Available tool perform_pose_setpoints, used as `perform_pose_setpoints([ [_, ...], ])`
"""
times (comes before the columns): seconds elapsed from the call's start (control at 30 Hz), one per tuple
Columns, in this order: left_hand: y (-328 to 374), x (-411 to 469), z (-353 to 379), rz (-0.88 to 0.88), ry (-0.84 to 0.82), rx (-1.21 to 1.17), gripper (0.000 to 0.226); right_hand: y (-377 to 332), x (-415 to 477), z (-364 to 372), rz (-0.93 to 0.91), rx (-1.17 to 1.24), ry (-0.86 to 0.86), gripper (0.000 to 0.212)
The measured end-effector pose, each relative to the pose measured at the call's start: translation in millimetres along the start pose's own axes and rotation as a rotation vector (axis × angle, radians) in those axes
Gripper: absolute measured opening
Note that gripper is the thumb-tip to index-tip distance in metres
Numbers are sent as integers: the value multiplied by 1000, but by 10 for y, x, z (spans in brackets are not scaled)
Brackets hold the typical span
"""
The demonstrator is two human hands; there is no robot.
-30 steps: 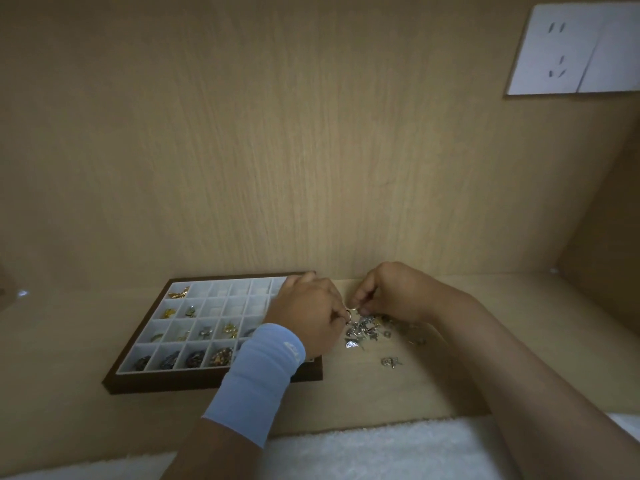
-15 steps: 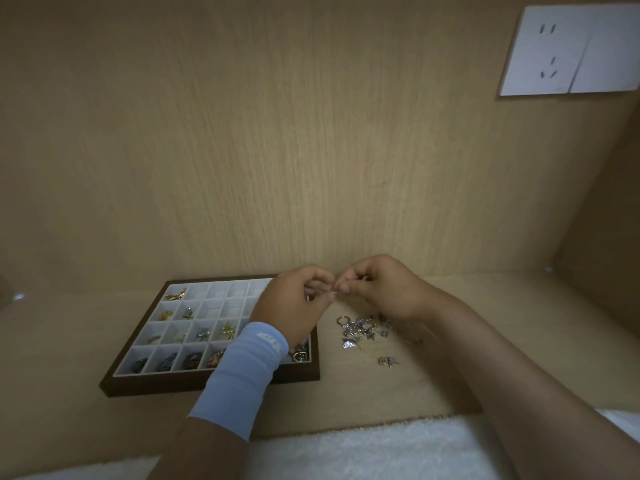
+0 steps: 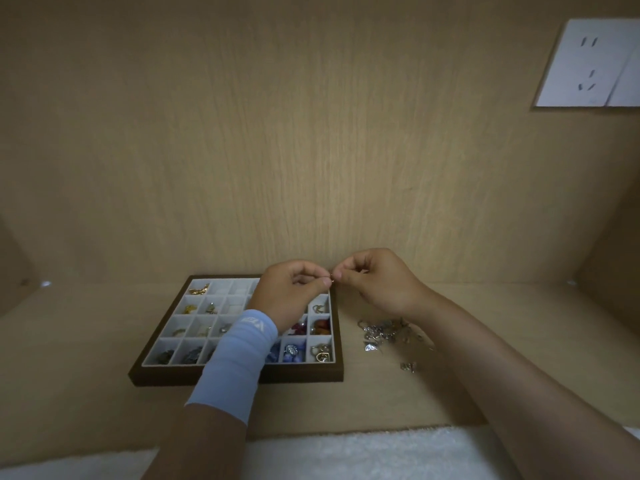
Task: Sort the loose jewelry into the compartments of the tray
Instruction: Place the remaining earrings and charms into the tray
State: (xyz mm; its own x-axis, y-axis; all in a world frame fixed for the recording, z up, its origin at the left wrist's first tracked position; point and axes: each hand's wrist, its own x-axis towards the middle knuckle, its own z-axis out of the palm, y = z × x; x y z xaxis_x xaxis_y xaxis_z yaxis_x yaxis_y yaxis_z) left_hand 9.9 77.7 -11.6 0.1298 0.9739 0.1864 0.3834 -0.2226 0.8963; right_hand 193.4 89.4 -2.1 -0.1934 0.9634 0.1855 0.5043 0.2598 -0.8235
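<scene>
Fingers (image 3: 325, 281) of left hand (image 3: 291, 292) and right hand (image 3: 377, 282) are pinching one tiny piece (image 3: 331, 279) between them, probably separating it. Next move is calling for a free tray (image 3: 242, 374) compartment just below the fingers.

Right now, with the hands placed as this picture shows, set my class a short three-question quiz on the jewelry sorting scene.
1. True or false: the left hand and the right hand pinch one small metal piece between them.
2. Relative to the tray, where does the loose jewelry pile lie? A) inside it B) on the desk to its right C) in a bowl
3. Fill in: the pieces in the tray's right column, second compartment from the front, are ___ in colour.
Key: 1 true; 2 B; 3 red.
</scene>
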Motion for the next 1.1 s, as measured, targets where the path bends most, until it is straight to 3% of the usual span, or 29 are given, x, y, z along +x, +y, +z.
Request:
perform_pose_setpoints([
  [0.13,-154,2,-161,17,0,418,13,-71,82,101,-52,-460,-131,17],
  [0.27,-198,-4,-179,59,24,493,17,-149,140,213,-117,-726,-190,18],
  [0.4,-232,10,-140,87,-1,566,13,-167,166,283,-149,-759,-206,17],
  [0.6,-168,-5,-70,149,-6,636,15,-87,36,-27,-39,-537,-122,16],
  [0.8,-85,-15,128,267,-25,584,17,66,-150,-193,95,-489,-266,6],
  [1.1,-75,-28,263,263,-79,569,14,43,-185,-146,71,-650,-253,12],
])
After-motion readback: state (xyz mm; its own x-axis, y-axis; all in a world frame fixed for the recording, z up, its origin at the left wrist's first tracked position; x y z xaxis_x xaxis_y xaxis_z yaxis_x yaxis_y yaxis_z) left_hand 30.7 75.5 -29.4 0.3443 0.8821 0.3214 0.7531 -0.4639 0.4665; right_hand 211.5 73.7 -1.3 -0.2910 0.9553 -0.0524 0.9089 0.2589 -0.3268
